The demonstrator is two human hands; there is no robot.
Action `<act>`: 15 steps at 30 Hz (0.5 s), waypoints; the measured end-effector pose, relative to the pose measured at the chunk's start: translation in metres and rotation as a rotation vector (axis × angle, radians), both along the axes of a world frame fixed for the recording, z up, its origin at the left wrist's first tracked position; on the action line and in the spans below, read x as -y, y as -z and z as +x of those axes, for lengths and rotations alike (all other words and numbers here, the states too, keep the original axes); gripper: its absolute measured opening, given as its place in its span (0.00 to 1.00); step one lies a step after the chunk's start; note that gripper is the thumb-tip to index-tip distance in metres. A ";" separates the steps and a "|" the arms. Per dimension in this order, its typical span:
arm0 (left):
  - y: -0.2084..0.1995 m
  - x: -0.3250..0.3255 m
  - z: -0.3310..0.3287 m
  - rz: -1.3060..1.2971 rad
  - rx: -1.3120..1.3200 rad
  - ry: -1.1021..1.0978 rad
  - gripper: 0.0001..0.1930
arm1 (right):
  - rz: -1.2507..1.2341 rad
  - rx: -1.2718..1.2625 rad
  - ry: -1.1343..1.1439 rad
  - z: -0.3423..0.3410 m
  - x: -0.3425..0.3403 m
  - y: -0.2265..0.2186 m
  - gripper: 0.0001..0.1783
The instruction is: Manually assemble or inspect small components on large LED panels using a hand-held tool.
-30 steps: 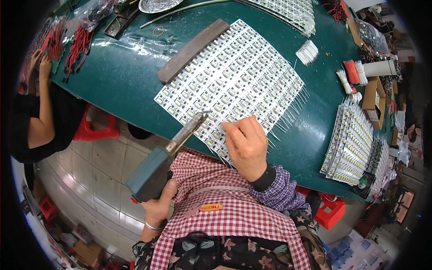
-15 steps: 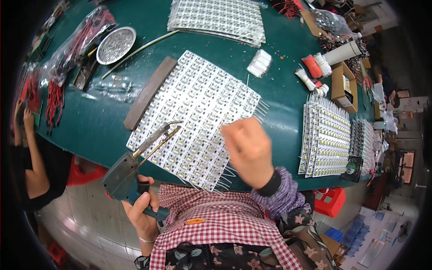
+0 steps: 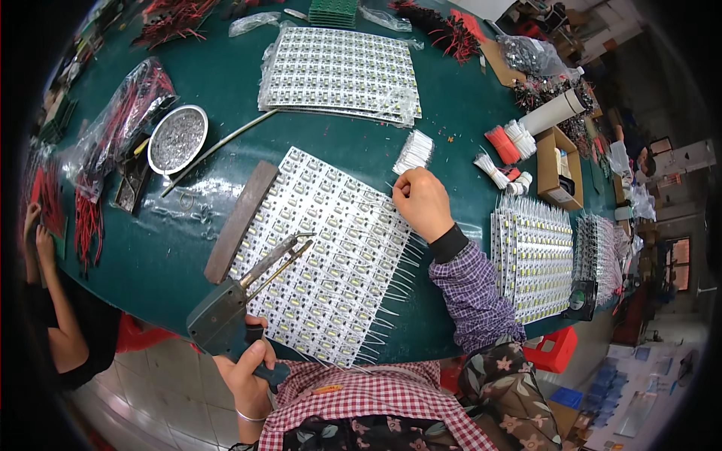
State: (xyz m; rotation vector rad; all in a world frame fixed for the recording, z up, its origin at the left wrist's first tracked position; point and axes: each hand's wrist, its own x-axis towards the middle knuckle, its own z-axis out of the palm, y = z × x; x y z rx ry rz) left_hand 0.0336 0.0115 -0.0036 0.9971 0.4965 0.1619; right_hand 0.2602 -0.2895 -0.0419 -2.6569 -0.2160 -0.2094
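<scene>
Left hand (image 3: 248,368) is wrapped tight around the handle of a grey soldering gun (image 3: 226,316), down at the near edge of the green desk (image 3: 188,248), its two metal prongs reaching up over the big white circuit panel (image 3: 323,255). The prong tips sit over the panel's left-centre rows; whether they touch it, can't tell from here.

Right hand (image 3: 423,201) is up at the panel's top right corner, fingers curled and pinched on what looks like a thin white wire, just below a small bundle of white wires (image 3: 414,151).

The panel lies tilted across the desk, a grid of small pale boards with dark parts, and thin white leads fan out along its right and lower edges, spilling toward the desk rim. A long brown bar (image 3: 241,219) lies along its left edge, touching it.

Room to move: bare green desk left of the bar, up to a round metal dish (image 3: 177,138) of grey bits. Between panel and the stacked finished panels (image 3: 532,255) on the right, only a narrow lane, filled by the right forearm. Another panel stack (image 3: 342,74) lies well apart at the far side. At the far left, another person's arm (image 3: 53,301) rests beside the desk edge.
</scene>
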 end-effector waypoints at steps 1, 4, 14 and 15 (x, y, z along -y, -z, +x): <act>0.000 0.002 0.003 0.006 -0.008 -0.020 0.25 | -0.052 0.042 -0.005 0.001 -0.001 0.000 0.04; 0.001 0.003 0.009 0.017 -0.018 -0.002 0.27 | -0.162 0.183 -0.022 0.009 0.007 0.003 0.04; -0.007 0.001 0.021 0.074 0.023 -0.028 0.30 | -0.233 0.360 -0.033 0.015 0.019 0.012 0.08; -0.008 0.000 0.023 0.092 0.031 -0.037 0.30 | -0.235 0.361 -0.034 0.015 0.019 0.013 0.08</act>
